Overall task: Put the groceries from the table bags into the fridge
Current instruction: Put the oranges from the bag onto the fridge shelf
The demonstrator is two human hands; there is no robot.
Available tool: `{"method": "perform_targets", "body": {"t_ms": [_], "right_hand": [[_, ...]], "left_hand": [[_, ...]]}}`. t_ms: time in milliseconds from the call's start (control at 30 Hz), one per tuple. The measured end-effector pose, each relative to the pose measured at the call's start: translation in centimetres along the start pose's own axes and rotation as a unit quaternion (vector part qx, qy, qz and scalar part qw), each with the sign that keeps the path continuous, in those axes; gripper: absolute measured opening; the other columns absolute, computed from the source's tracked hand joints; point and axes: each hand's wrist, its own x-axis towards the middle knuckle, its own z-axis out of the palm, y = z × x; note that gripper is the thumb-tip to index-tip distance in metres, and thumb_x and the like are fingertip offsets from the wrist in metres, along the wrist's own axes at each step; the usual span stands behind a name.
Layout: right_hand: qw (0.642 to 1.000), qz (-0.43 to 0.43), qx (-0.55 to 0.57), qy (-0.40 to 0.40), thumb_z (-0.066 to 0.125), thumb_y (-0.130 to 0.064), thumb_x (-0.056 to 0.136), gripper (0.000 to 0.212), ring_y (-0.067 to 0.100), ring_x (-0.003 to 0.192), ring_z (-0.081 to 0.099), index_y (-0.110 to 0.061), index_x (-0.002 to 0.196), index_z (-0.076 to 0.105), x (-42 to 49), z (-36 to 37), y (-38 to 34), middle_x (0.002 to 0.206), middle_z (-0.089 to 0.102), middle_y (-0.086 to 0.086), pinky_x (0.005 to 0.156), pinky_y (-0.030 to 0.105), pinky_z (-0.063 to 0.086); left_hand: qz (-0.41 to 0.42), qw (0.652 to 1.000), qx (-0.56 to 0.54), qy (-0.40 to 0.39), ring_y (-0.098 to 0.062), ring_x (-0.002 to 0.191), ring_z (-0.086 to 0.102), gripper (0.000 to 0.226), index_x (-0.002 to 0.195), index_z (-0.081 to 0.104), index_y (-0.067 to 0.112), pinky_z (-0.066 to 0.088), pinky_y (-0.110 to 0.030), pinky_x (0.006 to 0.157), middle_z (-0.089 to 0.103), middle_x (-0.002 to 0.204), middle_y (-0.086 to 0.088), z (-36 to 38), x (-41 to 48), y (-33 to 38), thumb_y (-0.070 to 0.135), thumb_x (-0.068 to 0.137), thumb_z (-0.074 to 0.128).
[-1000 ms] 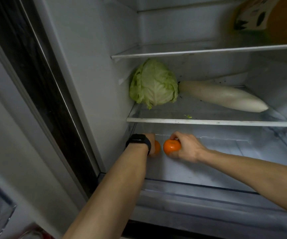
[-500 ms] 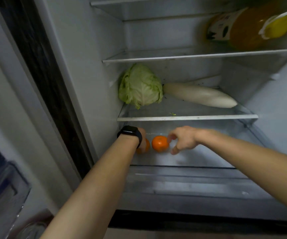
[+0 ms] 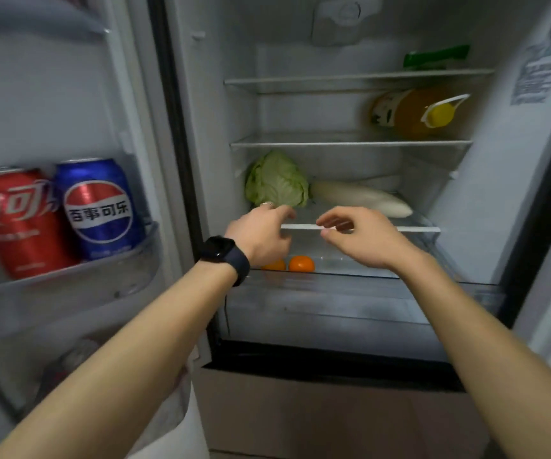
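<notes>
A home kitchen, viewed at an open household fridge (image 3: 499, 193). Just beyond the left hand (image 3: 261, 236) and right hand (image 3: 363, 240), a cabbage (image 3: 277, 185) and white radish (image 3: 360, 197) lie on a glass shelf (image 3: 400, 229), with oranges (image 3: 301, 264) below the hands and a juice bottle (image 3: 413, 112) above. A red can (image 3: 19, 220) and blue can (image 3: 102, 207) stand in the door rack (image 3: 69, 276), left of the left hand.

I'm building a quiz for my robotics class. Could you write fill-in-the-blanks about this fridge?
The long white radish lies right of the round green ____.
____ small round oranges sit on the shelf below.
In the clear door shelf, the red cola can stands beside a ____ Pepsi can.
The left hand and right hand both hold ____.
Missing: cabbage; two; blue; nothing.
</notes>
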Motion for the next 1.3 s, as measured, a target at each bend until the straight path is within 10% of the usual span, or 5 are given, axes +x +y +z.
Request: {"method": "perform_targets", "body": {"t_ms": [233,600,867,1300], "right_hand": [[0.974,-0.166,0.052,0.143,0.063,-0.028,0.091,0.021,0.011,0.105,0.061,-0.027,0.109,0.074,-12.1,4.9,-5.1,0.11,0.072,-0.012,0.094,0.017,0.039],[0.934,-0.305,0.137,-0.128,0.055,-0.041,0.094,0.026,0.009,0.119,0.055,-0.034,0.114,0.07,-26.4,19.6,-19.6,0.118,0.066,-0.02,0.104,0.033,0.044],[0.852,-0.436,0.154,-0.245,0.055,-0.039,0.099,0.027,0.007,0.125,0.045,-0.035,0.123,0.067,-35.7,28.0,-39.0,0.121,0.063,-0.021,0.097,0.018,0.034],[0.758,-0.536,0.156,-0.338,0.052,-0.043,0.099,0.033,0.015,0.129,0.046,-0.036,0.13,0.059,-51.8,43.1,-69.9,0.132,0.06,-0.013,0.103,0.034,0.044]], "left_hand": [[-0.042,0.989,-0.062,0.127,-0.014,0.12,0.054,0.043,0.132,0.054,0.036,0.048,-0.034,0.096,0.054,0.133,0.009,0.1,-17.8,1.3,0.035,0.089,0.058],[-0.376,0.919,0.023,0.118,-0.014,0.125,0.048,0.044,0.136,0.052,0.037,0.047,-0.037,0.099,0.052,0.138,0.011,-1.7,-51.5,-4.7,0.04,0.092,0.056],[-0.569,0.808,0.065,0.137,-0.016,0.126,0.048,0.041,0.134,0.054,0.036,0.047,-0.04,0.101,0.053,0.138,0.009,-9.5,-74.5,-7.7,0.037,0.093,0.056],[-0.693,0.703,0.09,0.132,-0.015,0.129,0.046,0.043,0.139,0.05,0.036,0.047,-0.035,0.099,0.045,0.146,0.01,-20.6,-107.2,-17.7,0.038,0.095,0.054]]}}
